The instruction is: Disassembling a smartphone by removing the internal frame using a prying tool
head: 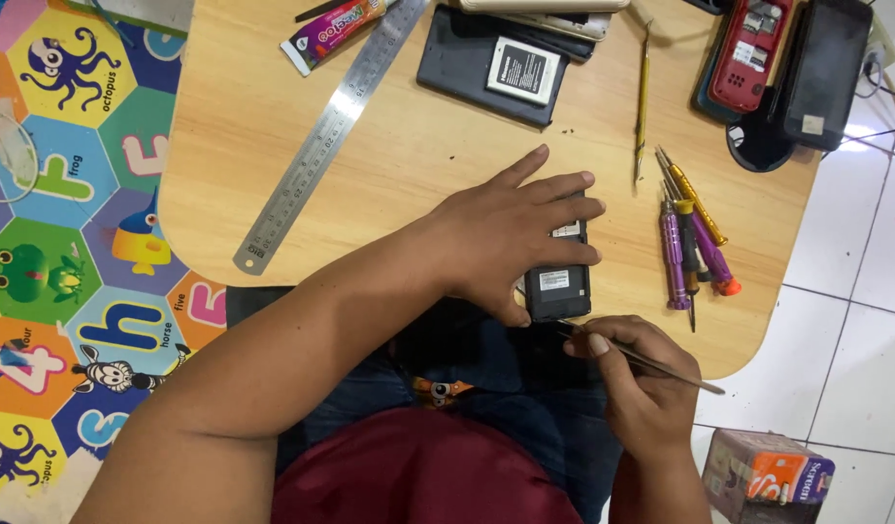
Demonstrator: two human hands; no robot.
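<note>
While the left hand (511, 233) presses the open black phone (557, 281) flat, tweezers (642, 359) probe it.
The right hand (642, 388) pinches them at the phone's near edge; screwdrivers (690, 243) lie just right of it.

A small black phone (558, 281) lay flat, back side up and opened, at the near edge of the wooden table (409, 146), partly covered. A thin metal tool (651, 364) was angled with its tip at the phone's near edge.

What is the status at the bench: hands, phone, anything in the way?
Left hand flat on the black phone, pinning it at the table edge. Right hand grips metal tweezers, tip at the phone's lower edge. Screwdrivers lie just right.
</note>
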